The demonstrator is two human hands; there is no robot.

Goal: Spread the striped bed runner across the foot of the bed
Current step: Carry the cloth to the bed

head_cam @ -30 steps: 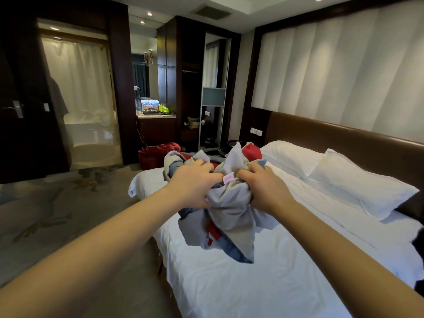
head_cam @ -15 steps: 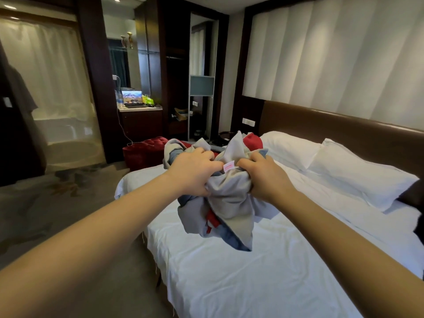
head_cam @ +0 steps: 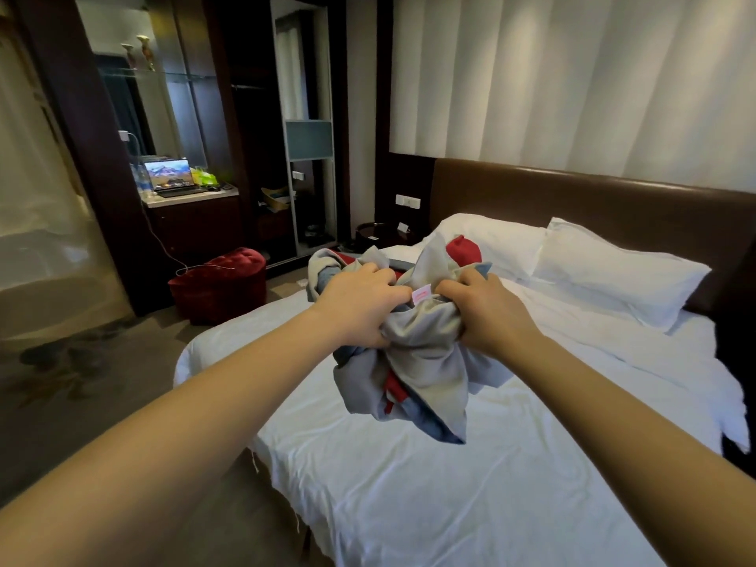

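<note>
The bed runner (head_cam: 425, 362) is a crumpled bundle of grey, blue and red cloth with a small pink label at its top. I hold it in the air above the white bed (head_cam: 470, 484). My left hand (head_cam: 360, 308) grips the bundle's left side. My right hand (head_cam: 487, 313) grips its right side, close to the label. Both arms are stretched out in front of me. Loose folds hang down below my hands, and the stripes are hidden in the crumple.
Two white pillows (head_cam: 613, 276) lie against the brown headboard (head_cam: 593, 198). A red pouffe (head_cam: 221, 288) stands on the carpet left of the bed. Behind it a dark cabinet carries an open laptop (head_cam: 172, 178). A glass partition is at the far left.
The view has swung to the right, so the room's left side slid out of sight. My hands keep the same grip on the bundle, still held above the bed.
</note>
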